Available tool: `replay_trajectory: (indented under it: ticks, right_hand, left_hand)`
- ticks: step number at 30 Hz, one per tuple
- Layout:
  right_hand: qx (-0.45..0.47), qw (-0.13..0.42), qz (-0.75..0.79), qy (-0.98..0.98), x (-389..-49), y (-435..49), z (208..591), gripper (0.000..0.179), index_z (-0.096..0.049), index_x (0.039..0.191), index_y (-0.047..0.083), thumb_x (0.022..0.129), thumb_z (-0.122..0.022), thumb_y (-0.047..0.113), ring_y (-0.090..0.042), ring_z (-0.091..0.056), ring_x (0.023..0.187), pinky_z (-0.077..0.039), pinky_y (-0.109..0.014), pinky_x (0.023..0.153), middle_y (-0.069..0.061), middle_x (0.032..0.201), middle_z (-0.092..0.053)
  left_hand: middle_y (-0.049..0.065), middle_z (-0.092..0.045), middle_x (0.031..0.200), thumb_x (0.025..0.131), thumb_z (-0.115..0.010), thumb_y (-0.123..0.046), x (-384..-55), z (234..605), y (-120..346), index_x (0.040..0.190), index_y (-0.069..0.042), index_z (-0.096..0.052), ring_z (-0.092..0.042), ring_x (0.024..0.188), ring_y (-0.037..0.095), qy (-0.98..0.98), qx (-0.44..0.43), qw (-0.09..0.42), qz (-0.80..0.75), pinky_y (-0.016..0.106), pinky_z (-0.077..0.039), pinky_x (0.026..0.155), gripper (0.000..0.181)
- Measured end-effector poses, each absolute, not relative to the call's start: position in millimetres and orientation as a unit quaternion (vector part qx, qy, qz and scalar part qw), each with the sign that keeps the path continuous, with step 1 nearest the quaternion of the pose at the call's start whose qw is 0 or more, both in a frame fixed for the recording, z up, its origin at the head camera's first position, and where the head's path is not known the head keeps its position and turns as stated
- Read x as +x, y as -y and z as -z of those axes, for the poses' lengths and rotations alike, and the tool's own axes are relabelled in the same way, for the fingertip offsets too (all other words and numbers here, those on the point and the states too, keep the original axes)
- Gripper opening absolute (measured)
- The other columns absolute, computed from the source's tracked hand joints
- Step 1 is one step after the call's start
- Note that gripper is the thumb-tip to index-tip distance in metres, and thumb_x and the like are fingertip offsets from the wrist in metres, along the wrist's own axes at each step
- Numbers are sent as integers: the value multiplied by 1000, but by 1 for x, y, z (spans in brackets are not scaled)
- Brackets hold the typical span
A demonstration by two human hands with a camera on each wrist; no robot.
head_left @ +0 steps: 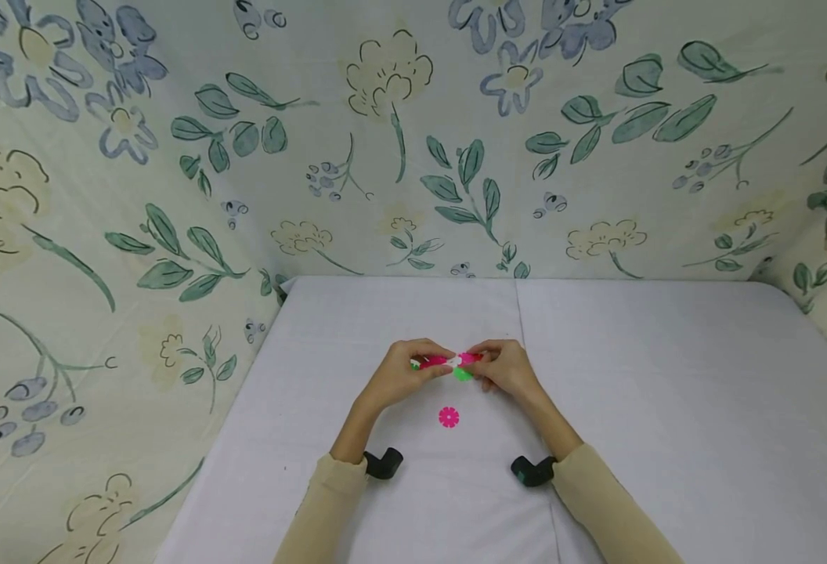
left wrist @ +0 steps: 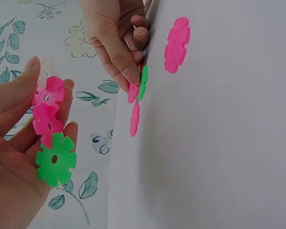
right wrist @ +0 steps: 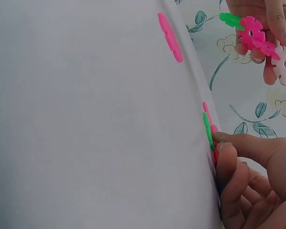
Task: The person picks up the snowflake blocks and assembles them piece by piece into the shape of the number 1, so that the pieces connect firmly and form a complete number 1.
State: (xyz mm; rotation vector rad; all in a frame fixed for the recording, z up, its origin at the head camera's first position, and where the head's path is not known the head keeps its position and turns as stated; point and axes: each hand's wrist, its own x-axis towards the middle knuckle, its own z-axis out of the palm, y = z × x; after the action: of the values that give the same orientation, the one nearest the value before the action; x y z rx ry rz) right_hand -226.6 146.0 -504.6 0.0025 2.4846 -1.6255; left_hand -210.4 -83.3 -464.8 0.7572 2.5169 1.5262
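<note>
My left hand (head_left: 402, 370) holds a short chain of notched, flower-shaped plastic discs between thumb and fingers. In the left wrist view the chain runs from a whitish disc (left wrist: 48, 67) through two pink discs (left wrist: 48, 119) to a green disc (left wrist: 56, 160) by the palm. Opposite it, my right hand (head_left: 511, 368) is low at the tabletop and pinches a pink disc (left wrist: 132, 93) with thumb and fingertip. Right beside those fingertips are another green disc (right wrist: 207, 129) and another pink disc (left wrist: 135, 119); a bit of red shows under the fingers.
A single pink disc (head_left: 449, 417) lies on the white cloth nearer to me, between my forearms. The white-covered table (head_left: 667, 407) reaches back to a flower-patterned curtain (head_left: 385, 196). Black wrist devices (head_left: 385, 464) stick out from both cuffs.
</note>
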Motion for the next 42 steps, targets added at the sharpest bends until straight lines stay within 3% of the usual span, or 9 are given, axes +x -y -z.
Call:
replay_trajectory:
  ticks: [7,14,18,25,31,42]
  right_hand:
    - [-4,95,536,-839,-223,-146,502,20,-74,97,1,88,-84,16,-13,-58,50,-49,-22,50,-6,73,-71]
    - [-20,128,570,-812,-217,-155,501,26,-71,105,-2,94,-78,20,-17,-67,66,-57,-25,62,-13,88,-74]
    - [-28,146,609,-779,-211,-161,495,29,-66,110,-6,97,-75,18,-25,-78,80,-63,-28,74,-20,98,-77]
    - [-48,122,632,-763,-201,-171,489,33,-70,124,-5,97,-73,14,-24,-79,86,-64,-30,79,-22,109,-78]
    - [-64,82,645,-757,-191,-173,484,31,-73,120,-3,96,-75,15,-21,-80,86,-64,-36,81,-21,113,-77]
    - [-100,31,664,-740,-184,-167,481,27,-69,117,-9,96,-73,8,-17,-80,83,-64,-31,76,-31,108,-73]
  left_hand:
    - [-2,-78,111,93,-79,-17,-211,467,84,115,-16,-80,-65,96,11,-829,253,53,-496,30,-56,86,22]
    - [-3,-77,113,92,-80,-16,-210,466,84,117,-13,-79,-65,97,12,-833,244,53,-493,25,-55,83,25]
    - [4,-77,115,91,-80,-15,-211,466,84,119,-7,-77,-66,99,16,-830,248,55,-497,23,-55,83,29]
    - [3,-77,114,90,-82,-14,-210,465,84,118,-9,-78,-67,99,14,-827,250,59,-500,22,-57,82,29]
    - [5,-77,114,90,-82,-16,-210,464,85,118,-7,-77,-67,101,14,-823,256,64,-503,22,-57,84,31]
    - [2,-77,113,88,-83,-15,-208,462,83,114,-10,-80,-68,102,16,-823,256,62,-504,22,-58,84,27]
